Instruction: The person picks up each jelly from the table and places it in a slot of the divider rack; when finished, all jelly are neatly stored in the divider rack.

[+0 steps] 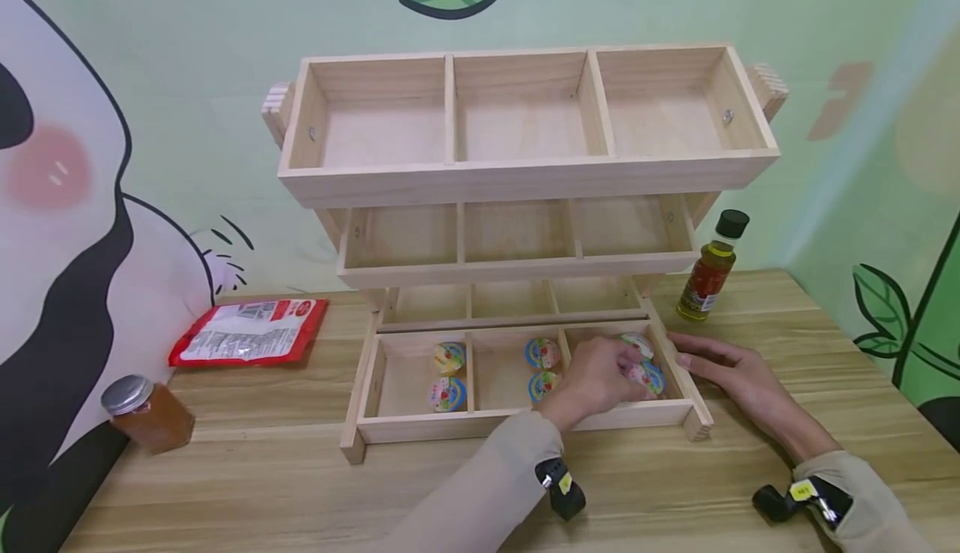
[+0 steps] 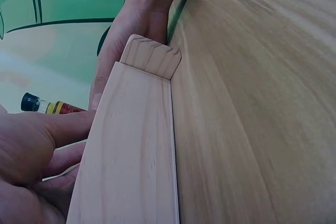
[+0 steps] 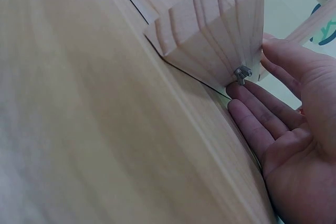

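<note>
In the head view, my left hand (image 1: 596,376) reaches into the right compartment of the lowest wooden tray (image 1: 427,430). Its finger and thumb pinch a small jelly cup (image 1: 649,379) with a blue-rimmed printed lid; the fingers partly cover it. Another jelly cup (image 1: 637,345) lies just behind. Fingertips of the left hand (image 2: 31,156) are hidden by the tray's front wall in the left wrist view. Outside the rack's right side rests my right hand (image 1: 742,378). In the right wrist view its fingers are extended beside the wooden rail end (image 3: 210,24), near a metal wing nut (image 3: 242,74).
Jelly cups (image 1: 447,394) sit in the left compartment, others (image 1: 542,354) in the middle one. Upper tiers (image 1: 525,182) overhang behind. A dark-capped bottle (image 1: 707,274) stands at the right. A red-edged packet (image 1: 251,332) and a tilted-looking jar (image 1: 150,415) are at the left.
</note>
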`<state>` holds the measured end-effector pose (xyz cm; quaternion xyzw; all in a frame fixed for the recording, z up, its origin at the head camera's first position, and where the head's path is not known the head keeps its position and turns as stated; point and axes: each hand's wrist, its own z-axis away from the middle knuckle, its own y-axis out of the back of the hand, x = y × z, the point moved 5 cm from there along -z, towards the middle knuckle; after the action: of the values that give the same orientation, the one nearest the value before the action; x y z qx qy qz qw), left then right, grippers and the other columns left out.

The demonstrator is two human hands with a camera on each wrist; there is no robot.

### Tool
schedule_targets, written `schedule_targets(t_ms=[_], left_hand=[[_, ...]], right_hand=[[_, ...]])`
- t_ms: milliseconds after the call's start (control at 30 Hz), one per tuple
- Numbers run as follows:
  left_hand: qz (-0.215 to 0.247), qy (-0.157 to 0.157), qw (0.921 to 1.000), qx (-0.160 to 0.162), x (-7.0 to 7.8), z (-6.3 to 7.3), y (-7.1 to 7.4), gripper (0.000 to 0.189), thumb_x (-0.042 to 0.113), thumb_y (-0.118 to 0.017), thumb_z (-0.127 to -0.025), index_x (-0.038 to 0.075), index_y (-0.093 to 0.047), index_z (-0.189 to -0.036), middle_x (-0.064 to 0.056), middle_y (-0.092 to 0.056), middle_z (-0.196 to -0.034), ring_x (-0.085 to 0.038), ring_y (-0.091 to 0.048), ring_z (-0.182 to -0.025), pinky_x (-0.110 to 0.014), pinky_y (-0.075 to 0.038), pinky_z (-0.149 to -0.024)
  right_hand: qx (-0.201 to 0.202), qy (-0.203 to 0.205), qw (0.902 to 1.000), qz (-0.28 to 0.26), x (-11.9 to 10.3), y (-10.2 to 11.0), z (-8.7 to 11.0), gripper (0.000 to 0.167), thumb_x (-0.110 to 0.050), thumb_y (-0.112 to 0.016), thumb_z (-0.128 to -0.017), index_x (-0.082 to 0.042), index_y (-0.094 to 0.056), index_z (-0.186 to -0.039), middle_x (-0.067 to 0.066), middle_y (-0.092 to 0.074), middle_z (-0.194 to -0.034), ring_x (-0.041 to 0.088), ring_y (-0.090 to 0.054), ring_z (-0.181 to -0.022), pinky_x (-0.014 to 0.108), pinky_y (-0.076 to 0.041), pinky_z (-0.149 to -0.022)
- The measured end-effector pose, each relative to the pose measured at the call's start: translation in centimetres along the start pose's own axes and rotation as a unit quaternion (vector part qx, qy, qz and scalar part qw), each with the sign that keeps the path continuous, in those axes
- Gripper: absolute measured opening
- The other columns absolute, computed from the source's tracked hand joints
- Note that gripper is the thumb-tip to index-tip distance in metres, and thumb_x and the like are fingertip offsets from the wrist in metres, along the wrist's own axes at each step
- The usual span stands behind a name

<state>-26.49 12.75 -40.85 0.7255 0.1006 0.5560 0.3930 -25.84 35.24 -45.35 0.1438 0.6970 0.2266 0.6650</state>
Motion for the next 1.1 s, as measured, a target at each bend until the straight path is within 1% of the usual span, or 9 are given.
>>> schedule_targets(t_ms=[200, 300, 433, 600, 667, 733, 867, 933, 1100], left_hand=[[0.004, 0.005, 0.9997, -0.024, 0.1, -0.18, 0.03, 0.038, 0.014, -0.094, -0.082, 0.008, -0.08, -0.117, 0.0, -0.079, -0.106, -0.005, -0.07, -0.095, -0.013, -0.051, -0.082], [0.005, 0.01, 0.9993, -0.035, 0.09, -0.27, -0.01, 0.036, 0.014, -0.093, -0.084, 0.008, -0.08, -0.117, 0.001, -0.079, -0.107, -0.005, -0.07, -0.096, -0.013, -0.051, -0.083], [-0.001, 0.01, 0.999, -0.044, 0.07, -0.42, -0.11, 0.034, 0.013, -0.092, -0.085, 0.009, -0.08, -0.117, 0.002, -0.079, -0.105, -0.004, -0.069, -0.094, -0.013, -0.051, -0.083], [-0.011, 0.011, 0.9985, -0.052, 0.13, -0.47, -0.22, 0.035, 0.013, -0.091, -0.086, 0.01, -0.08, -0.118, 0.002, -0.079, -0.105, -0.003, -0.069, -0.094, -0.013, -0.051, -0.083], [-0.013, 0.013, 0.9984, -0.054, 0.16, -0.45, -0.24, 0.035, 0.013, -0.091, -0.086, 0.01, -0.08, -0.119, 0.002, -0.079, -0.106, -0.003, -0.07, -0.095, -0.013, -0.051, -0.084], [-0.015, 0.015, 0.9983, -0.054, 0.18, -0.44, -0.27, 0.035, 0.013, -0.091, -0.086, 0.01, -0.08, -0.119, 0.002, -0.079, -0.107, -0.004, -0.07, -0.096, -0.013, -0.051, -0.085], [-0.016, 0.023, 0.9981, -0.055, 0.1, -0.35, -0.42, 0.034, 0.014, -0.09, -0.087, 0.011, -0.079, -0.119, 0.003, -0.079, -0.108, -0.004, -0.07, -0.098, -0.013, -0.051, -0.085], [-0.012, 0.027, 0.998, -0.056, 0.06, -0.28, -0.46, 0.034, 0.014, -0.09, -0.088, 0.011, -0.079, -0.12, 0.003, -0.079, -0.108, -0.004, -0.07, -0.098, -0.013, -0.051, -0.086], [0.003, 0.016, 0.9974, -0.071, 0.08, -0.33, -0.43, 0.033, 0.009, -0.087, -0.089, 0.009, -0.078, -0.121, 0.001, -0.079, -0.109, -0.005, -0.07, -0.098, -0.013, -0.051, -0.087]], right_hand=[[-0.001, -0.006, 1.0, 0.003, -0.09, 0.01, -0.07, 0.056, -0.042, -0.062, -0.108, -0.01, -0.057, -0.154, 0.013, -0.054, -0.156, 0.031, -0.044, -0.144, 0.015, -0.039, -0.098], [-0.003, -0.008, 1.0, 0.001, -0.06, 0.02, -0.13, 0.057, -0.042, -0.062, -0.108, -0.009, -0.056, -0.155, 0.014, -0.053, -0.157, 0.034, -0.043, -0.145, 0.016, -0.039, -0.098], [-0.003, -0.009, 0.9999, -0.003, 0.01, 0.01, -0.17, 0.057, -0.042, -0.062, -0.108, -0.009, -0.055, -0.155, 0.014, -0.053, -0.157, 0.034, -0.044, -0.144, 0.013, -0.04, -0.097], [-0.003, -0.009, 0.9999, -0.006, 0.1, 0.0, -0.2, 0.057, -0.041, -0.062, -0.108, -0.009, -0.055, -0.155, 0.013, -0.053, -0.157, 0.023, -0.047, -0.14, 0.013, -0.041, -0.096], [-0.002, -0.01, 0.9999, -0.005, 0.12, 0.01, -0.2, 0.057, -0.041, -0.062, -0.108, -0.01, -0.055, -0.155, 0.013, -0.053, -0.157, 0.022, -0.047, -0.14, 0.013, -0.041, -0.096], [-0.002, -0.009, 0.9999, -0.007, 0.1, 0.01, -0.19, 0.057, -0.041, -0.062, -0.108, -0.009, -0.055, -0.155, 0.013, -0.053, -0.157, 0.024, -0.046, -0.141, 0.013, -0.041, -0.096], [-0.002, -0.005, 1.0, -0.007, 0.11, -0.02, -0.22, 0.057, -0.04, -0.062, -0.109, -0.008, -0.055, -0.155, 0.014, -0.052, -0.157, 0.033, -0.043, -0.144, 0.013, -0.04, -0.096], [-0.002, -0.002, 1.0, -0.003, 0.14, -0.03, -0.26, 0.057, -0.04, -0.062, -0.109, -0.008, -0.055, -0.155, 0.015, -0.052, -0.157, 0.036, -0.042, -0.145, 0.014, -0.04, -0.096], [-0.002, -0.001, 1.0, 0.002, 0.19, -0.01, -0.22, 0.057, -0.04, -0.062, -0.109, -0.008, -0.055, -0.155, 0.016, -0.052, -0.157, 0.037, -0.042, -0.146, 0.017, -0.039, -0.098]])
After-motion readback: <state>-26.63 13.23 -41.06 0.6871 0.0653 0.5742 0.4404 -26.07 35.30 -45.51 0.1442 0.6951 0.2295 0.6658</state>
